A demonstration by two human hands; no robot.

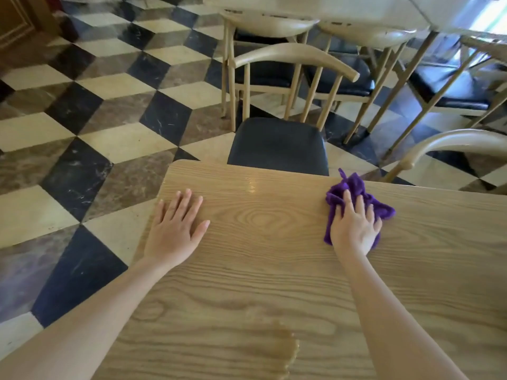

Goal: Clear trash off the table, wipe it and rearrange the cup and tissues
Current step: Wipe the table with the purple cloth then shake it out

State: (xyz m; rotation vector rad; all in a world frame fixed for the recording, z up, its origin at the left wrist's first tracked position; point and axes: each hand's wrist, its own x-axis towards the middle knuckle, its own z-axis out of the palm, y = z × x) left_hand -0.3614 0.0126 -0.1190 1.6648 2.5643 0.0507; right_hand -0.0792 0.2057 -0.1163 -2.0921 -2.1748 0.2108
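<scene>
A light wooden table (263, 259) fills the lower part of the view. My right hand (355, 224) presses flat on a crumpled purple cloth (354, 189) near the table's far edge, with the fingers spread over it. My left hand (175, 229) lies flat and open on the bare wood near the far left corner, holding nothing. A wet streak (277, 344) shows on the wood close to me. No cup, tissues or trash are in view.
A wooden chair with a dark seat (278, 145) stands tucked at the table's far edge. Another chair back (450, 146) curves at the right. More chairs and a table (329, 12) stand behind. Chequered marble floor (82, 133) spreads left.
</scene>
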